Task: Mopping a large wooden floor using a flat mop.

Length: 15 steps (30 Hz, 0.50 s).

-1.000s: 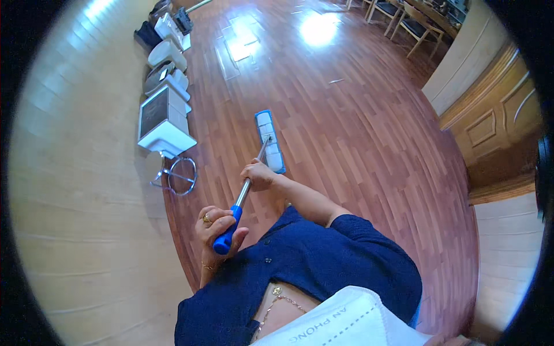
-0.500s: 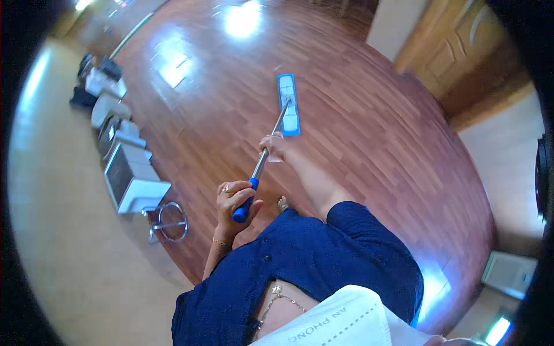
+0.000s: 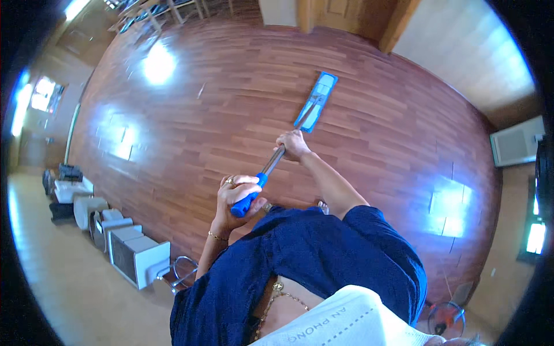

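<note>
A flat mop reaches away from me, its metal pole ending in a blue grip. My left hand, with a ring and a bracelet at the wrist, is wrapped round that blue grip at the near end. Farther along the pole, my right hand closes round the bare metal. The rectangular mop head, blue-edged with pale panels, lies flat on the brown wood floor, slanting up to the right.
Along the left wall stand white and grey boxy things and a chrome round-framed stand. Chairs are at the far left, a wooden door at the far end. A white unit and a fan stand on the right.
My view has turned to the right, so the door and wall now sit differently. The mop head has swung from nearly straight to a rightward slant. Both hands keep their hold.
</note>
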{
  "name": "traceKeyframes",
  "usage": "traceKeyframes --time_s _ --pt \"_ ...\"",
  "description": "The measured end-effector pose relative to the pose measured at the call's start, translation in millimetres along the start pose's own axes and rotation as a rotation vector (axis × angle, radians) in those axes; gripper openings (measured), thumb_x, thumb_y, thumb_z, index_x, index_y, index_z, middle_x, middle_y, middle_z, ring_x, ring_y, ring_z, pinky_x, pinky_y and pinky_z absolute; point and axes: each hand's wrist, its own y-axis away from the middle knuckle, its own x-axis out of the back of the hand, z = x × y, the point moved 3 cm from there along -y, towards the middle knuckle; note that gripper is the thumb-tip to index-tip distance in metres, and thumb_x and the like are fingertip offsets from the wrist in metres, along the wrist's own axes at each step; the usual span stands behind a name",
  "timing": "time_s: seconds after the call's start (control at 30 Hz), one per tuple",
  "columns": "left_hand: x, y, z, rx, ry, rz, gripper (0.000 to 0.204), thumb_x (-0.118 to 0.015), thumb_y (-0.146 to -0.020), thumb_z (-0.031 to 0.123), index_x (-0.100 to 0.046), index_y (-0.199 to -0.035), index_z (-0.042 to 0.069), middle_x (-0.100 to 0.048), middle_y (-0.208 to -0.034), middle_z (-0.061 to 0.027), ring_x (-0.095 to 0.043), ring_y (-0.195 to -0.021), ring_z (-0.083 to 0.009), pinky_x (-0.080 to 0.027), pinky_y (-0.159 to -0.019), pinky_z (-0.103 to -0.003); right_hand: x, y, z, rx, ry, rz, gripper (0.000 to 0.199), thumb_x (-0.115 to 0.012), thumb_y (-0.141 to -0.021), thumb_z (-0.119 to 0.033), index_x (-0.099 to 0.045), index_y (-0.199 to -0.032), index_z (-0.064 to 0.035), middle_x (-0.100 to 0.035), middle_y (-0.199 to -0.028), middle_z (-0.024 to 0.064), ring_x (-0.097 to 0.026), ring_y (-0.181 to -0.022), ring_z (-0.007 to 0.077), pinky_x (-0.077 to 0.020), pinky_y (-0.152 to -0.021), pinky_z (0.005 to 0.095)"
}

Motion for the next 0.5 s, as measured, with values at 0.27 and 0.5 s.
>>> traceKeyframes --time_s 0.27,0.5 --pt "-45 -51 38 -0.147 0.16 -0.28 0.026 -0.079 -0.069 0.025 -0.067 -0.089 0.014 -0.067 -0.1 -0.0064 -0.064 -0.094 -0.0236 -0.041 -0.086 -0.039 57 119 62 -0.19 -0.011 0.251 0.026 -0.07 -0.073 -0.038 -0.055 -0.066 -0.0174 -0.059 -0.071 0.0026 -0.059 -0.078 0.0273 -0.0389 -0.073 0.0445" --pt "-96 -68 63 -0.242 0.3 -0.455 0.033 -0.081 -0.067 0.027 -0.066 -0.094 0.015 -0.066 -0.104 -0.0051 -0.062 -0.095 -0.023 -0.039 -0.086 -0.039 77 216 90 -0.507 -0.002 0.259 0.031 -0.071 -0.072 -0.035 -0.052 -0.061 -0.0133 -0.056 -0.065 0.0067 -0.057 -0.077 0.0306 -0.0387 -0.08 0.0505"
